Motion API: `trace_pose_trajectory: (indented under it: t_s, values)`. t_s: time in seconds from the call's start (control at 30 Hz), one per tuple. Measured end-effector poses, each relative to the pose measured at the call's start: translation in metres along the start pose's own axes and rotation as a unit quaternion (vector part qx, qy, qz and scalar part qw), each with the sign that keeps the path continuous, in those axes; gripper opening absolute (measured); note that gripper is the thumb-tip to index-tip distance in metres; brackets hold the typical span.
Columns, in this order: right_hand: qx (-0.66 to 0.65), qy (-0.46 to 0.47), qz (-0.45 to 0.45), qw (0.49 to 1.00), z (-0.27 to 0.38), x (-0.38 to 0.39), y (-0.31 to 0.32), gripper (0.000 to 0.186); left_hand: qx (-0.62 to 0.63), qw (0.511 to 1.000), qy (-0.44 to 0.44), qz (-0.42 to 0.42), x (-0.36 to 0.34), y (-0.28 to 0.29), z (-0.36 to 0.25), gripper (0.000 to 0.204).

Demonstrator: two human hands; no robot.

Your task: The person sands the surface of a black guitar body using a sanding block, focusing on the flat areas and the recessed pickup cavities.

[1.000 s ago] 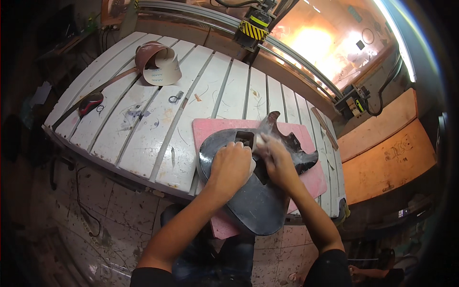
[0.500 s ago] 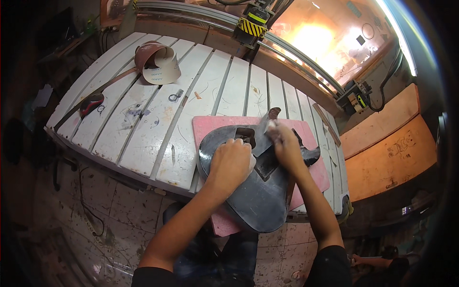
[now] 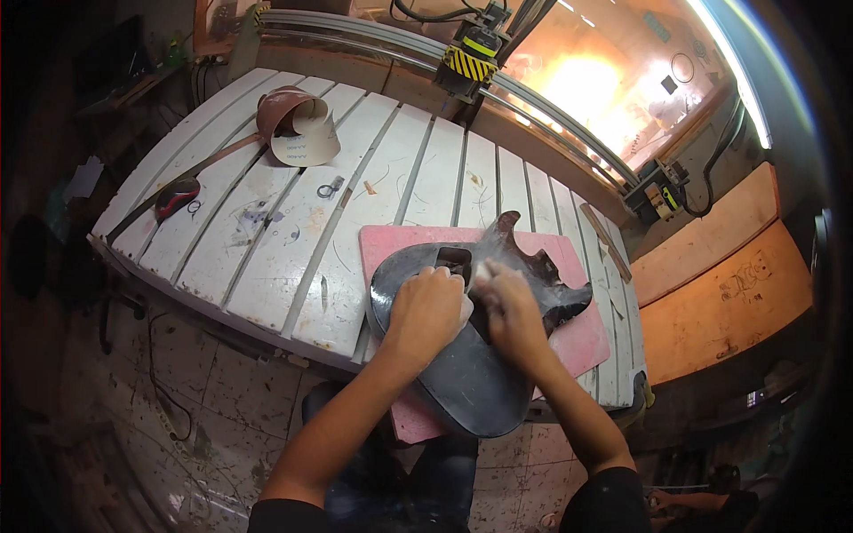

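Note:
A dark electric guitar body [image 3: 466, 382] lies flat on a pink foam pad [image 3: 391, 236], its two horns pointing to the far right. Cut-out cavities show near its middle. My left hand [image 3: 430, 306] is closed over its left part, fingers curled down at the edge of a cavity and gripping it. My right hand [image 3: 508, 306] is closed and smeared by motion above the middle of the body, close beside the left. White dust coats its fingertips; something pale seems pinched there, too blurred to name. A haze of dust hangs over the horns.
The pad rests on a white slatted table [image 3: 293, 258]. At its far left stand a roll of sandpaper [image 3: 306, 147] and a red-and-black tool [image 3: 178, 197]. A machine rail [image 3: 355, 34] crosses behind. Orange-brown boards [image 3: 729, 275] lean at right. Another person's hand [image 3: 659, 499] shows at lower right.
My right hand has swept from the upper horn toward me and left, beside my left hand. More dust hangs over the horns. My left hand keeps its grip.

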State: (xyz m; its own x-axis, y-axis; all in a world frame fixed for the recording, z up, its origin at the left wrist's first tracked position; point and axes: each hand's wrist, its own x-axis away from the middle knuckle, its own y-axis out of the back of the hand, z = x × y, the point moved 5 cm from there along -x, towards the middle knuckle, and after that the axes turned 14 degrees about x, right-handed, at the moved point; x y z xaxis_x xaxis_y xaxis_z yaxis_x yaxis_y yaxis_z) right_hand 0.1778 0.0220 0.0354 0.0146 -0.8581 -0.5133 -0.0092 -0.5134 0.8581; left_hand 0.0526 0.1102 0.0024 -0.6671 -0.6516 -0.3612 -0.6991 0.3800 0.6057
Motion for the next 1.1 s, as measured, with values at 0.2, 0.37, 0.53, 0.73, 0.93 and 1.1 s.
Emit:
trace_pose_trajectory:
  t_s: [0.2,0.37,0.53,0.73,0.93,1.1]
  values:
    - [-0.007,-0.161,0.03,0.986,-0.087,-0.007,-0.002,0.019,0.019,1.0,-0.013,0.002,-0.002,-0.005,-0.01,0.025]
    - [0.011,-0.023,-0.017,1.0,-0.007,0.003,0.005,0.017,0.01,1.0,0.001,0.015,0.0,0.002,-0.005,0.025]
    - [0.012,-0.148,0.06,0.987,-0.072,-0.009,0.002,0.033,0.012,1.0,-0.003,0.006,-0.003,-0.002,-0.01,0.026]
    - [-0.014,-0.051,-0.015,0.998,-0.023,-0.005,-0.001,0.028,0.003,1.0,0.005,0.002,0.0,0.003,-0.001,0.027]
    - [0.014,-0.061,-0.06,0.996,-0.041,-0.008,-0.006,0.02,0.005,1.0,-0.005,0.012,-0.003,-0.004,-0.006,0.027]
    - [-0.014,-0.145,0.068,0.987,-0.049,-0.025,-0.005,0.024,0.005,1.0,-0.006,0.006,0.001,0.001,-0.004,0.027]
